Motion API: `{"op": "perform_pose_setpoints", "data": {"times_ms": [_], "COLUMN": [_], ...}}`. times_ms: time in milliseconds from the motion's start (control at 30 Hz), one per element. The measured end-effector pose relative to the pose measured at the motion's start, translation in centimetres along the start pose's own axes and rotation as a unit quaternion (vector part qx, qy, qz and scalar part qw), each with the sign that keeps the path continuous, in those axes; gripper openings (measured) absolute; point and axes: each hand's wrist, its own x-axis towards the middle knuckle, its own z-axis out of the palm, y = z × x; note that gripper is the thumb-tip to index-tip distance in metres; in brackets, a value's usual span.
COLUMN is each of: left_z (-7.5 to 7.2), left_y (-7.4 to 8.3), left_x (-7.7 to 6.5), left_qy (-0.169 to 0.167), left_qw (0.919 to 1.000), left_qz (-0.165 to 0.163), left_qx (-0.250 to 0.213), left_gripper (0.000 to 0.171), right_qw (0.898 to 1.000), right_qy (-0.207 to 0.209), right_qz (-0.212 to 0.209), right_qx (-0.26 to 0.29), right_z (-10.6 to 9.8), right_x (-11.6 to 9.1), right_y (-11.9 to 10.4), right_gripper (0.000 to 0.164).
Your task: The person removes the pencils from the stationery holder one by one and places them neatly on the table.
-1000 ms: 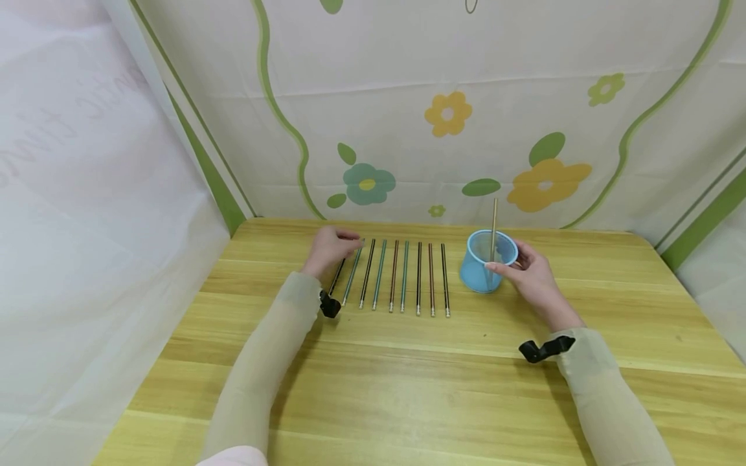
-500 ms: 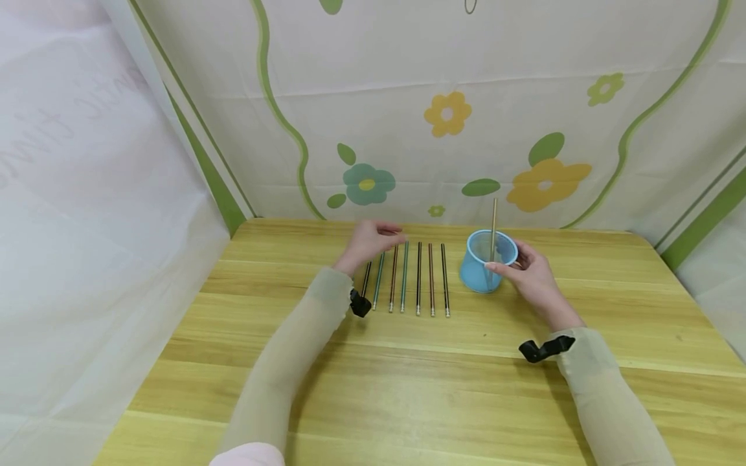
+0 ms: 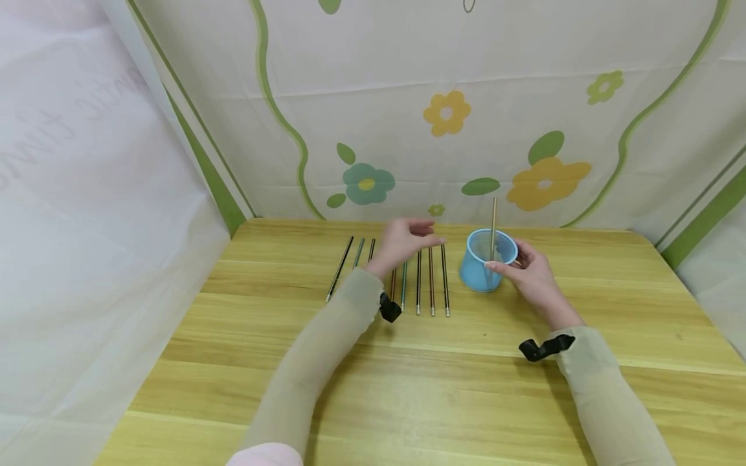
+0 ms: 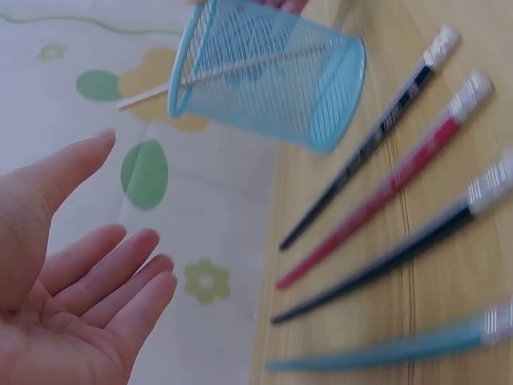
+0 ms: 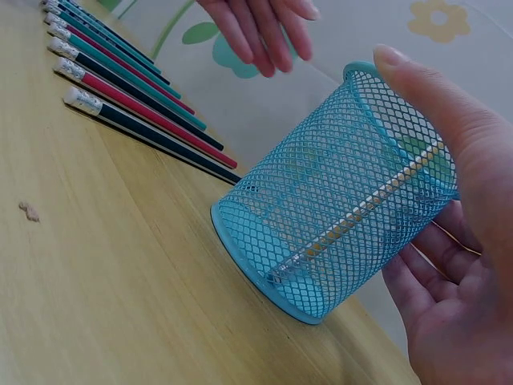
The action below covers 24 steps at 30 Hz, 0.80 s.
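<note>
My left hand [image 3: 403,243] hovers over the right part of a row of pencils, its fingers relaxed and nothing between them. In the left wrist view, the thumb and fingers [image 4: 140,317] stand apart from the black pencil [image 4: 365,148] nearest the cup. My right hand [image 3: 536,281] holds a blue mesh pencil cup [image 3: 474,275] from its right side, thumb at the rim and fingers behind. Inside the cup leans a single gold pencil [image 3: 495,213], its upper end sticking out. Black, red and teal pencils lie side by side, erasers toward me; my left arm covers some.
A wooden table [image 3: 408,401] carries everything, its back edge close behind the pencils. Behind it hangs a white curtain [image 3: 373,110] printed with flowers. Another white cloth [image 3: 105,259] hangs at the left. A small brown speck [image 5: 29,212] lies on the tabletop.
My left hand has swept to the right above the row, from the leftmost pencils to the rightmost, uncovering the left ones. The right hand, cup and pencils have stayed in place.
</note>
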Motion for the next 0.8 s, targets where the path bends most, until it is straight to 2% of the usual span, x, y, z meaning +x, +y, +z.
{"op": "perform_pose_setpoints", "data": {"times_ms": [200, 433, 633, 800], "left_z": [2.4, 4.7, 5.6, 6.1], "left_y": [0.7, 1.2, 1.8, 2.4], "left_x": [0.5, 0.7, 1.1, 2.0], "left_qy": [0.016, 0.005, -0.005, -0.014], "left_qw": [0.9994, 0.9990, 0.9990, 0.9986], "left_qz": [0.025, 0.044, 0.044, 0.052], "left_qx": [-0.017, -0.008, -0.007, -0.006], "left_gripper": [0.053, 0.057, 0.058, 0.058], "right_qw": [1.000, 1.000, 1.000, 1.000], "right_qy": [0.001, 0.000, 0.000, -0.002], "right_qz": [0.000, -0.001, -0.003, -0.006], "right_qx": [-0.003, -0.003, 0.001, 0.005], "right_z": [0.1, 0.3, 0.4, 0.4], "right_x": [0.0, 0.0, 0.0, 0.0], "right_y": [0.0, -0.2, -0.4, -0.4], "right_gripper": [0.081, 0.081, 0.079, 0.077]}}
